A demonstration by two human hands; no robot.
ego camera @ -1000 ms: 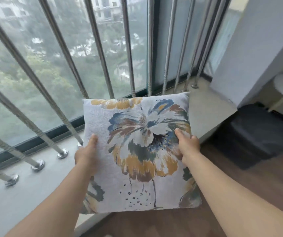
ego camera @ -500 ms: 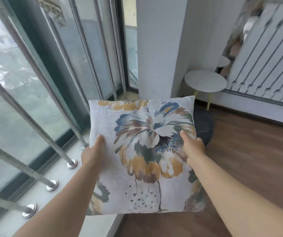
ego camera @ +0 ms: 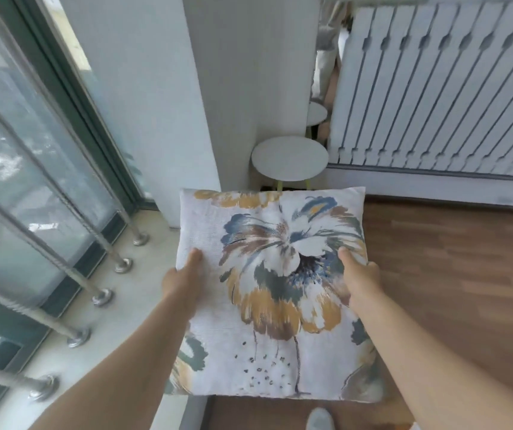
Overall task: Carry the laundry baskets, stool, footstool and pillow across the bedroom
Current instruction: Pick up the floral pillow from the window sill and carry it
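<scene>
- A square white fabric pillow printed with a large blue, ochre and brown flower (ego camera: 273, 293) is held up off the floor in front of the person, its printed face toward the camera.
- The left hand (ego camera: 183, 276) grips the pillow's left edge: the thumb lies on the front face, and the fingers go out of sight behind the fabric.
- The right hand (ego camera: 359, 276) grips the right edge the same way, thumb pressed on the flower print and fingers wrapped behind.
- Just beyond the pillow's top edge stands a small round white stool with yellow-green legs (ego camera: 289, 158), tucked beside a white wall column (ego camera: 249, 88); the pillow hides the stool's legs for the most part.
- A white slatted panel (ego camera: 435, 88) runs along the far right, above the brown wood-plank floor (ego camera: 450, 274).
- On the left, slanted metal railing bars (ego camera: 62, 262) are bolted to a pale sill (ego camera: 118, 321) in front of the window glass (ego camera: 16, 181).
- At the bottom edge, a pale grey shape (ego camera: 320, 418) on the floor is probably a slipper toe, though it is blurred.
</scene>
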